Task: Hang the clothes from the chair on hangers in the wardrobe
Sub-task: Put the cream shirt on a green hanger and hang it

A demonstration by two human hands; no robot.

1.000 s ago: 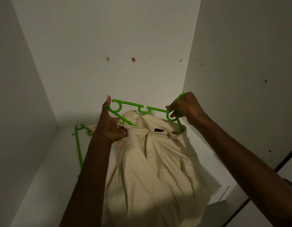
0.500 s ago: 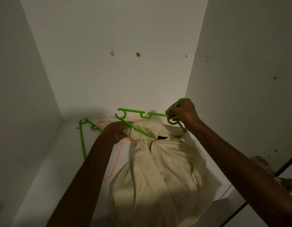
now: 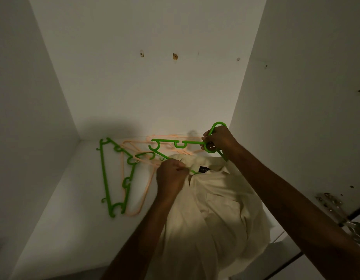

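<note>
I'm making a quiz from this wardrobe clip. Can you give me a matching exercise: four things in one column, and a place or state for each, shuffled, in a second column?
Things:
1. cream shirt
2. green hanger in hand
3. spare green hanger
4. left hand

Places or states:
A. lies flat on the wardrobe floor, left of the shirt
B. grips the shirt at the collar
C. held near its hook by the right hand
D. only partly on a hanger, black label showing

Pairs: 1-D, 2-C, 3-A, 4-B
</note>
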